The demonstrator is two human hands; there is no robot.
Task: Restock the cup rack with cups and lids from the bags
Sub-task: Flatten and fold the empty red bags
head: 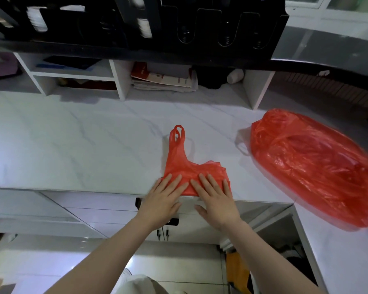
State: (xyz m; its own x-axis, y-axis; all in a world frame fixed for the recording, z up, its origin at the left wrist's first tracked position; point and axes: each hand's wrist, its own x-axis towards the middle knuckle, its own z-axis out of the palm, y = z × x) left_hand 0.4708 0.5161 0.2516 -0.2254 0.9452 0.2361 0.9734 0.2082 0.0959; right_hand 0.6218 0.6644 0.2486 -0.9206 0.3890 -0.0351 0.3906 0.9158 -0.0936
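Observation:
An empty red plastic bag (182, 164) lies flat on the white marble counter (72, 141) near its front edge, handles pointing away from me. My left hand (162, 198) and my right hand (215, 200) both press on its near end with straight fingers spread. A full red plastic bag (312, 166) lies on its side to the right; its contents are hidden. The black cup rack (200, 28) stands on the raised ledge at the top, with white stacks (37, 19) showing in two left slots.
White cubby shelves (77, 75) under the ledge hold papers, dark items and a white bottle (235, 76). Below the counter's front edge are white drawers and an open cabinet space on the right with an orange item (237, 270).

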